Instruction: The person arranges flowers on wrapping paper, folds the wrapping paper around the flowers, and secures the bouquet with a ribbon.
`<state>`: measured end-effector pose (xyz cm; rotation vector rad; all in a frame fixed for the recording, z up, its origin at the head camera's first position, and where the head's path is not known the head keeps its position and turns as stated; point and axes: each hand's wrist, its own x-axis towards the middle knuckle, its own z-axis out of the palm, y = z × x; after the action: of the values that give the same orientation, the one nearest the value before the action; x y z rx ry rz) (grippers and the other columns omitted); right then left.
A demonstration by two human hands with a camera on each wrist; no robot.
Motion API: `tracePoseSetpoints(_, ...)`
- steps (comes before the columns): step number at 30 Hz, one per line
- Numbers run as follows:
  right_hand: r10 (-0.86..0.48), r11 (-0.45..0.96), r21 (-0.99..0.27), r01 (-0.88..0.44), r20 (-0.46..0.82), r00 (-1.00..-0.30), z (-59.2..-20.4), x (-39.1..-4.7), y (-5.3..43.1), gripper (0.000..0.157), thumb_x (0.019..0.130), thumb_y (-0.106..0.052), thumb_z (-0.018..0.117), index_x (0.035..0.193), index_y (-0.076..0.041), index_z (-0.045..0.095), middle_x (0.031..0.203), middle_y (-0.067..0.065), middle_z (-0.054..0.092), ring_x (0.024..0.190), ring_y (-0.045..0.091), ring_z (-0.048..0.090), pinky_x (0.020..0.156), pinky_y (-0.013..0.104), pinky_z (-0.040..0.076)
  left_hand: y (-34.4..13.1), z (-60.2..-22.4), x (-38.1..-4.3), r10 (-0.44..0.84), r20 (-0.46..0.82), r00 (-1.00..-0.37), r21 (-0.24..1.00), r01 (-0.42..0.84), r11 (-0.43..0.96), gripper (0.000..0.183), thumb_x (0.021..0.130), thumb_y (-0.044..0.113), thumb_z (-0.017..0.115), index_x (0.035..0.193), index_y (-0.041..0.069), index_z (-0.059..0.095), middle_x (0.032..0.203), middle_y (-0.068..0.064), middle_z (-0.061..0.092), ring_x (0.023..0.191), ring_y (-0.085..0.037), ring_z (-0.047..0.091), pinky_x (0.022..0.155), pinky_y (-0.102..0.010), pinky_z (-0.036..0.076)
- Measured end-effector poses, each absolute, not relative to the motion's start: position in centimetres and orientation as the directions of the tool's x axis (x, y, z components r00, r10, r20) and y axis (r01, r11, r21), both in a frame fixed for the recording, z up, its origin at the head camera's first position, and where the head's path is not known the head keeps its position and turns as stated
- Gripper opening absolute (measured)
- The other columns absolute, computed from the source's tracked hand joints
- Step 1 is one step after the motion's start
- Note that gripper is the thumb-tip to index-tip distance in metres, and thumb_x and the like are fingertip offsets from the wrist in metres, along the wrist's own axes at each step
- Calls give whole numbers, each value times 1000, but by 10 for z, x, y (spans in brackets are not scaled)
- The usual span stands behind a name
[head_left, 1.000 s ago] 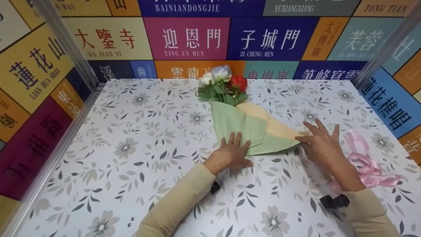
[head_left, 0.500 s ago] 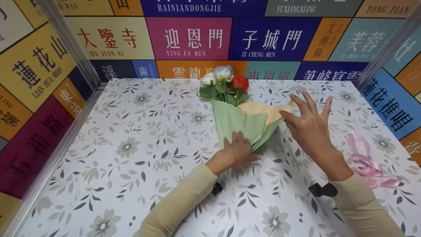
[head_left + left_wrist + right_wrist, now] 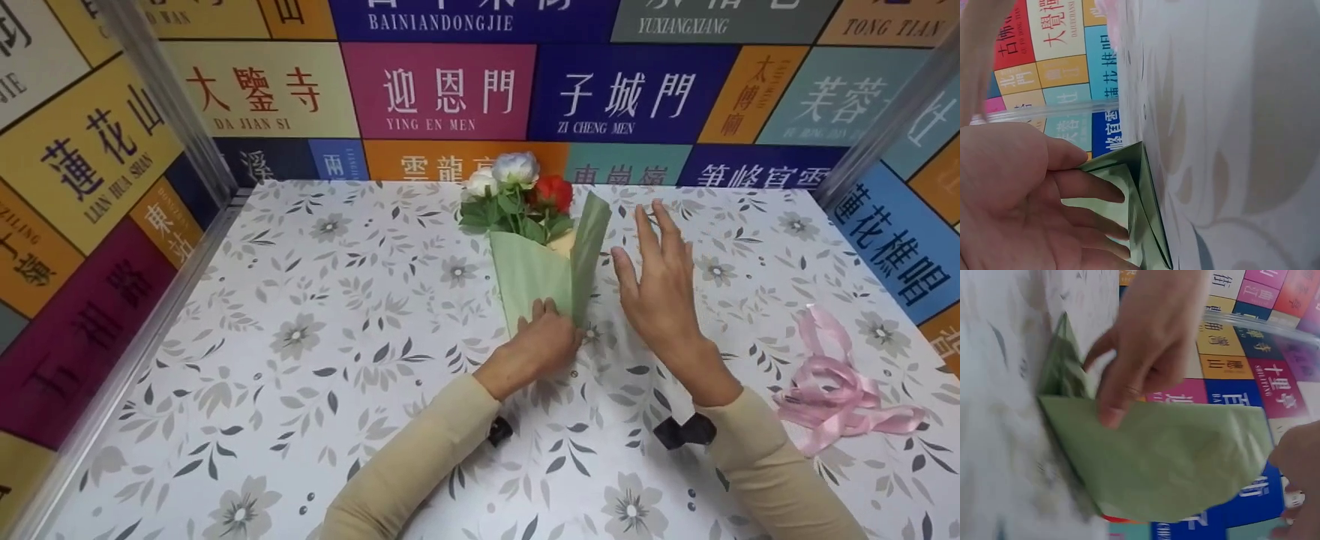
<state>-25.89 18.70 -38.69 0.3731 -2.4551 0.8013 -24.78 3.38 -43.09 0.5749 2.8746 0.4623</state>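
Nearest the wearer, to the right, a loosely coiled pink satin ribbon (image 3: 840, 420) lies on the floral-print tabletop (image 3: 360, 420); just beyond it, toward the middle, the left hand (image 3: 536, 341) rests over the lower end of the green wrapping paper (image 3: 529, 262), fingertips against the sheet, though whether thumb and fingers pinch a fold cannot be told. The right hand (image 3: 660, 285) has released its hold: half a second ago it pinched the outlying corner; now its fingers extend beside the upright flap (image 3: 589, 255), grasping nothing. Accordingly, the flap turns its green outer face to the right, and only a sliver of peach-coloured lining (image 3: 562, 241) remains visible; this suggests that the wrapper's right side is partway through its fold toward the flowers, not yet laid flat. Farther off, the white, lilac and red flowers (image 3: 516, 169) project from the paper's mouth at the table's far edge, much as before; behind them stands a wall panel (image 3: 439, 90) of place names.

The head view shows a gap between right hand and flap, whereas the right wrist view brings them together at the paper's rim, so contact remains uncertain; the latter alone displays the flap's broad outer face; the left wrist view alone reveals the left palm and the layered fold beyond its fingers.
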Motion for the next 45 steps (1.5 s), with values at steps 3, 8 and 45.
tracePoseSetpoints(3,-75,719,-644,-261,302,-950,-407,-267,186,60,108,-26,42,157,3,23,161,29,24,151,45,23,124,58,16,33,-429,-246,391,-108,-914,289,348,892,48,107,34,41,121,-3,69,139,-27,51,132,-38,44,106,-52,47)
tracePoseSetpoints(8,-199,708,-672,-215,103,-975,-436,-276,179,56,110,-27,34,158,0,22,158,30,32,148,46,29,123,56,21,29,-410,-240,402,-202,-893,140,380,915,51,106,43,43,125,4,70,134,-22,63,128,-35,57,104,-42,50)
tracePoseSetpoints(45,-478,739,-599,-308,-145,-866,-435,-297,170,61,103,-16,54,154,4,30,164,27,17,152,45,17,124,57,17,-16,-421,-281,414,-393,-821,260,333,906,75,101,45,54,162,18,18,168,-18,13,152,-43,22,122,-56,28)
